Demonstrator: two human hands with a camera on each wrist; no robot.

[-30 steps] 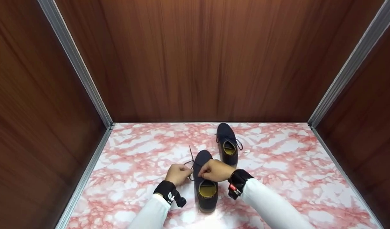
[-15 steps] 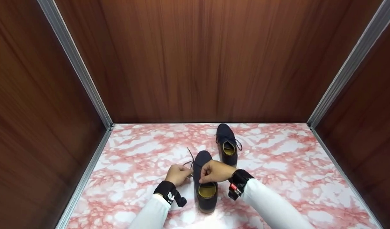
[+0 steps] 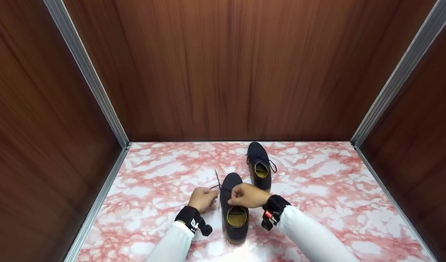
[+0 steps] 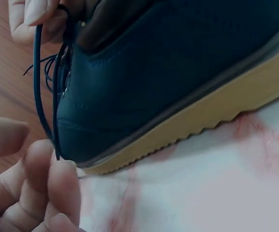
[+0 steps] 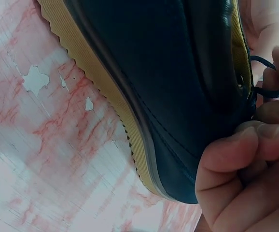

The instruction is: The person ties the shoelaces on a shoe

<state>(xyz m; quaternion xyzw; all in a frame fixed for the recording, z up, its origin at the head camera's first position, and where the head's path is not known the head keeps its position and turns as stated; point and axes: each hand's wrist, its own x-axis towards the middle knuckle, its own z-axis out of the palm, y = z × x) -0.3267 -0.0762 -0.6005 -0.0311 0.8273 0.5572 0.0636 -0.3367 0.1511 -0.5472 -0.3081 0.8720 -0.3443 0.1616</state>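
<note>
A dark navy shoe (image 3: 231, 179) with a yellow lining and a tan ridged sole (image 4: 212, 108) stands upright, toe away from me. At its left side is my left hand (image 3: 202, 199). A loop of dark shoelace (image 4: 37, 82) runs down to that hand and passes between two of its fingertips, with the thumb held apart. My right hand (image 3: 249, 195) lies over the front of the shoe's opening and pinches the shoelace near the eyelets, as both wrist views show. A loose lace end (image 3: 217, 176) points forward, left of the toe.
A matching shoe (image 3: 257, 151), its lace tied in a bow, stands farther back and slightly right. The surface (image 3: 153, 174) has a red and white marbled pattern. Brown wood-look panels (image 3: 215, 72) with grey metal corner strips (image 3: 91, 76) enclose it at the back and sides.
My left hand has shifted slightly left, away from the shoe, and the loose lace end has swung a little. The right hand and both shoes stay nearly in place.
</note>
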